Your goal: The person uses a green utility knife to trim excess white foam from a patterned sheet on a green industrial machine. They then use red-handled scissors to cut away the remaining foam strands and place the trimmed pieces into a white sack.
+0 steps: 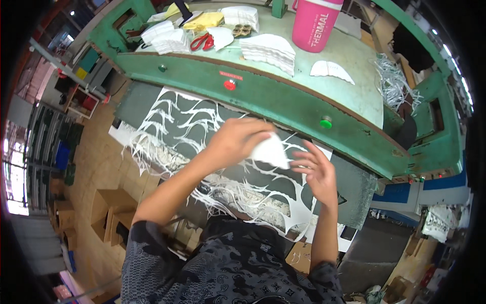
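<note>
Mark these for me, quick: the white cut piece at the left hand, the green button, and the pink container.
White cut piece [271, 152]: head view, middle of its visible face.
Green button [326, 122]: head view, centre of its cap.
Pink container [312, 24]: head view, side of its body.

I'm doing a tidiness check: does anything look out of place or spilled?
A loose tangle of white strips lies at the right end of the green machine, looking like uncollected scrap. The pink jug also seems odd, standing on the same top as the stacked white pieces.
</note>
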The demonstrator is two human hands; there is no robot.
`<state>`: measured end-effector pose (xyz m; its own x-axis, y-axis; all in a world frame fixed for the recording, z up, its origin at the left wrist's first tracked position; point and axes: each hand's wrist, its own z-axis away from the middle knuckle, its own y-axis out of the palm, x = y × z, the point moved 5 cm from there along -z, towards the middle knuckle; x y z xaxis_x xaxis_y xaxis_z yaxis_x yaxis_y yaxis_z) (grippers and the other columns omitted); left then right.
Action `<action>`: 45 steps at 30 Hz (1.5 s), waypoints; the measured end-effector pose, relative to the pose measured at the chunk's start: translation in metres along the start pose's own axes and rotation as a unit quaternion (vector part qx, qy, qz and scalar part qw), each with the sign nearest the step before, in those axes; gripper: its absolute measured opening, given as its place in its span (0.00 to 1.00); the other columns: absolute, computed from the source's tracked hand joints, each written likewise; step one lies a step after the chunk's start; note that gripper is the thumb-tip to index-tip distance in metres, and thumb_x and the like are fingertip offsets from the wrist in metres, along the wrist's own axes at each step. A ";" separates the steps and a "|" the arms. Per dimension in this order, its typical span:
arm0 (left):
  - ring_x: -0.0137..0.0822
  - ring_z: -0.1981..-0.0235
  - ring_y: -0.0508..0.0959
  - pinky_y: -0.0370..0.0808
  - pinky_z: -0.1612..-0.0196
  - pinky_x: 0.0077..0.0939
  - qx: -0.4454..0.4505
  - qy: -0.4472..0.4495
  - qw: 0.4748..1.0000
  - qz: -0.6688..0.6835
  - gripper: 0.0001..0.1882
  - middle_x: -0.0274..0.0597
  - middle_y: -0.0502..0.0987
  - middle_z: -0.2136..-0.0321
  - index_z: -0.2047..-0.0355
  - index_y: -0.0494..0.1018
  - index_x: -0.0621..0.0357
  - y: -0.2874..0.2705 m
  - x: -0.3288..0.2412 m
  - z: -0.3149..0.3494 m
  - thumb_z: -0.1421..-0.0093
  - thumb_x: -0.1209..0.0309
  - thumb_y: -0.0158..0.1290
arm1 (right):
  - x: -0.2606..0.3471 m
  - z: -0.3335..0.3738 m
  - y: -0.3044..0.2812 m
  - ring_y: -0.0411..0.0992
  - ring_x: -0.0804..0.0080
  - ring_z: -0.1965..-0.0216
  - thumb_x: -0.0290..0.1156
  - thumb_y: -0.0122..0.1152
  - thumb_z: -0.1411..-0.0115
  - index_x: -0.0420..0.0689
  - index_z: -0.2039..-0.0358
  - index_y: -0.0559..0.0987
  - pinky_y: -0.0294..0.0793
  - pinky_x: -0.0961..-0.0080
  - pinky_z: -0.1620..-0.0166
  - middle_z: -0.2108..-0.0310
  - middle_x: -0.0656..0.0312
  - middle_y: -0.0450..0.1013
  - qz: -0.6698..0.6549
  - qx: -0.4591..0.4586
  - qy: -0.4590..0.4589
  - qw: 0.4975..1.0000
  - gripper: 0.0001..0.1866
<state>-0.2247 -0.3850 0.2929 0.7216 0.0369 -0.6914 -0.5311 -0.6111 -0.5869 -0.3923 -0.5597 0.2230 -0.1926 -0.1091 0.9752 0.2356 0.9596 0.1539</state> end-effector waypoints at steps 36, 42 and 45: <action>0.51 0.58 0.80 0.74 0.51 0.41 -0.008 0.027 0.998 -0.061 0.21 0.55 0.81 0.62 0.55 0.78 0.66 -0.320 0.270 -0.167 0.33 0.57 0.53 | -0.028 -0.438 0.189 0.77 0.47 0.49 0.50 0.80 0.54 0.32 0.44 0.70 0.77 0.60 0.47 0.51 0.42 0.77 0.671 -0.171 0.146 0.706 0.46; 0.53 0.41 0.71 0.66 0.38 0.38 0.033 0.084 0.993 -0.078 0.20 0.56 0.71 0.42 0.49 0.75 0.62 -0.291 0.271 -0.188 0.32 0.59 0.53 | -0.006 -0.424 0.168 0.80 0.51 0.52 0.35 0.77 0.53 0.33 0.49 0.77 0.78 0.65 0.50 0.55 0.45 0.80 0.517 -0.196 -0.019 0.833 0.32; 0.54 0.41 0.71 0.67 0.38 0.39 0.049 0.117 0.992 -0.012 0.18 0.55 0.71 0.44 0.49 0.74 0.61 -0.279 0.262 -0.187 0.31 0.60 0.52 | 0.004 -0.407 0.163 0.81 0.54 0.55 0.30 0.71 0.48 0.37 0.54 0.82 0.77 0.65 0.51 0.59 0.46 0.81 0.458 -0.172 -0.054 0.871 0.20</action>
<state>0.1960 -0.3525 0.3545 0.8122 -0.1412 -0.5660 -0.5444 -0.5322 -0.6484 0.0329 -0.5090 0.3168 0.1420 0.7034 0.6965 0.6056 0.4948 -0.6232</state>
